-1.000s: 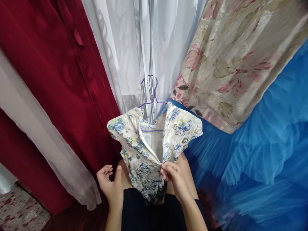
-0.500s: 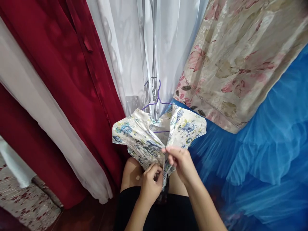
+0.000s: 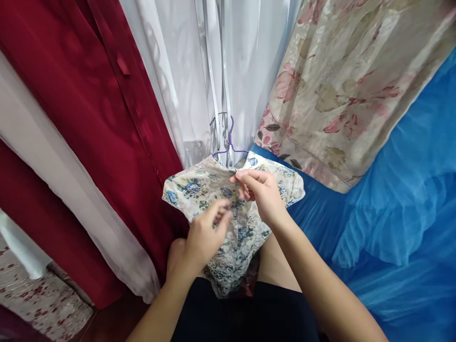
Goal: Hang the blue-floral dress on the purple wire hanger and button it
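A white floral dress (image 3: 194, 190) with blue and yellow-green flowers hangs on a purple hanger (image 3: 231, 137) in front of me. A seam with a zipper runs down its middle and is closed to the neckline. At the top of it, my right hand (image 3: 258, 187) pinches the small zipper pull (image 3: 233, 170) between thumb and forefinger, its other fingers curled. My left hand (image 3: 210, 232) is blurred, in front of the dress to the left of the seam. Its thumb and bent fingers are apart, and I see nothing between them.
White fabric strips (image 3: 213, 80) hang down to the hanger hook before a white drape (image 3: 245, 61). Red curtain-like cloth (image 3: 117, 142) is on the left. A beige floral garment (image 3: 338, 95) and blue ruffled tulle (image 3: 384, 209) hang at right. My lap (image 3: 245, 313) is below.
My right hand has moved up the middle of the dress to the neckline, and the gaping opening is now closed. My left hand has let go lower down and moved up and left.
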A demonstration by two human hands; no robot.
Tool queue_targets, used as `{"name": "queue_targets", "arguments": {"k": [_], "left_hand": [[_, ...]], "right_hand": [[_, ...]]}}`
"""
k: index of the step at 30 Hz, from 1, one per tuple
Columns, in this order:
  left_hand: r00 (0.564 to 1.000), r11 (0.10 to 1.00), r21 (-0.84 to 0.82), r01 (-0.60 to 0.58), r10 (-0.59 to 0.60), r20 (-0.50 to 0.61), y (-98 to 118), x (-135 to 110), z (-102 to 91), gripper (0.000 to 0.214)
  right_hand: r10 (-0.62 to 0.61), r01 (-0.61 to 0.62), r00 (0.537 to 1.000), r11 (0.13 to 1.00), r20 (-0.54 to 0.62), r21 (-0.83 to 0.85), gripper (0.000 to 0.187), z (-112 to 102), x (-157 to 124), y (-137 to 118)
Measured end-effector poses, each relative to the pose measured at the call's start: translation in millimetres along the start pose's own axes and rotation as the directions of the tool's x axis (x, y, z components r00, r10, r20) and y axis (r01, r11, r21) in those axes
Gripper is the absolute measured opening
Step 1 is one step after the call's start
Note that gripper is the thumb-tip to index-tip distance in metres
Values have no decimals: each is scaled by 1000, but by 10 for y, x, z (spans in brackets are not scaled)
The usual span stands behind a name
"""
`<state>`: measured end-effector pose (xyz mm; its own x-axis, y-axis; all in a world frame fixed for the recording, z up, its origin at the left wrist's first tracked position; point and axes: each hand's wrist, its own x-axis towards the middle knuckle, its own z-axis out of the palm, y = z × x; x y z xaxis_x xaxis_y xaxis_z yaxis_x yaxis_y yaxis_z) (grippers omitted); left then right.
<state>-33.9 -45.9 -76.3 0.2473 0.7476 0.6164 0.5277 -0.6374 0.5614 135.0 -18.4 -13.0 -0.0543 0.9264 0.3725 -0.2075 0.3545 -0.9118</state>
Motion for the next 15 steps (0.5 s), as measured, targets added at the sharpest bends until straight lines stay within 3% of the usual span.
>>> {"name": "queue_targets", "arguments": {"k": [2,6,9,12,15], "left_hand": [[979,994,-5,-106,104,-174,63,309,-131,33],[942,948,140,-285,304,-140,245,718,-235,16],[896,920,203,-336,379,-231,332,799,-247,13],[835,945,167,-281,327,-443,183,816,-374,13],[717,982,-91,-166,57,-694,-316,833,-598,16]], "right_hand": [[-61,61,998,997,7,-49,25,15,-56,-6],[-168,166,986,979,-4,-119,26,10,-50,-18],[-213,194,976,947,-47,-257,27,-21,-11,119],[-116,100,993,927,-21,-360,30,-60,-35,388],[11,-4,1000,950,21,-311,31,-75,-164,634]]}}
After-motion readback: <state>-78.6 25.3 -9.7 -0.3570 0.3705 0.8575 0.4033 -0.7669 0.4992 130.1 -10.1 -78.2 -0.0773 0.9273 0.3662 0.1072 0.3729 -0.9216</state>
